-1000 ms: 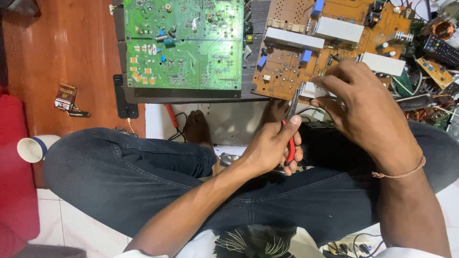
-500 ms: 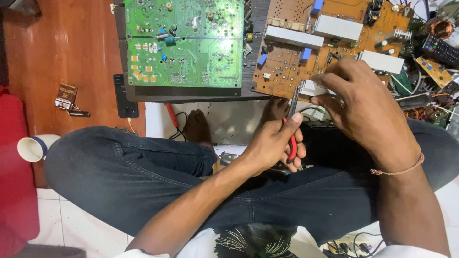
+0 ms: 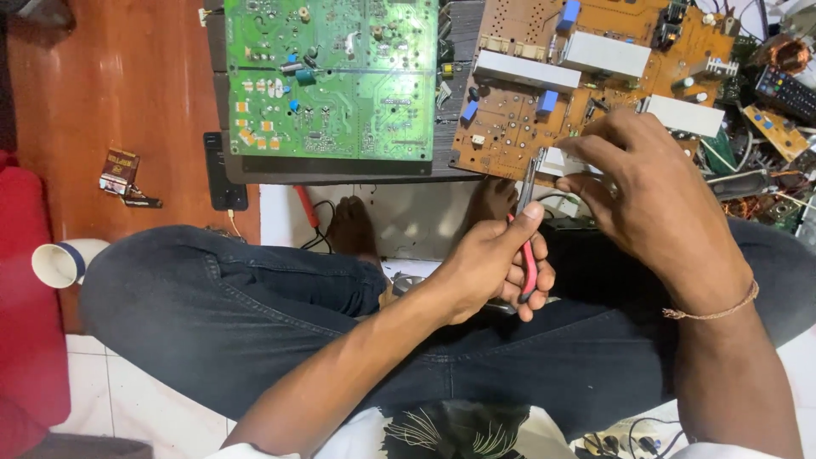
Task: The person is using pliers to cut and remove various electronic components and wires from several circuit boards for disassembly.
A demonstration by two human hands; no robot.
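The pliers point(image 3: 527, 229), red-handled, point up at the near edge of the orange board point(image 3: 544, 110); the left hand point(image 3: 493, 272) is closed around their handles over the lap; the right hand point(image 3: 654, 204) pinches that board's edge beside the tips; a green board point(image 3: 331, 76) lies left; a paper cup point(image 3: 59, 263) sits on the floor.

The pliers point(image 3: 527, 246) have red, smooth plastic grips and dull metal tips. The orange circuit board point(image 3: 595, 93) looks matt, the green circuit board point(image 3: 331, 76) slightly glossy. Polished wood floor point(image 3: 110, 93); matt denim jeans point(image 3: 238, 306); paper cup point(image 3: 64, 262).
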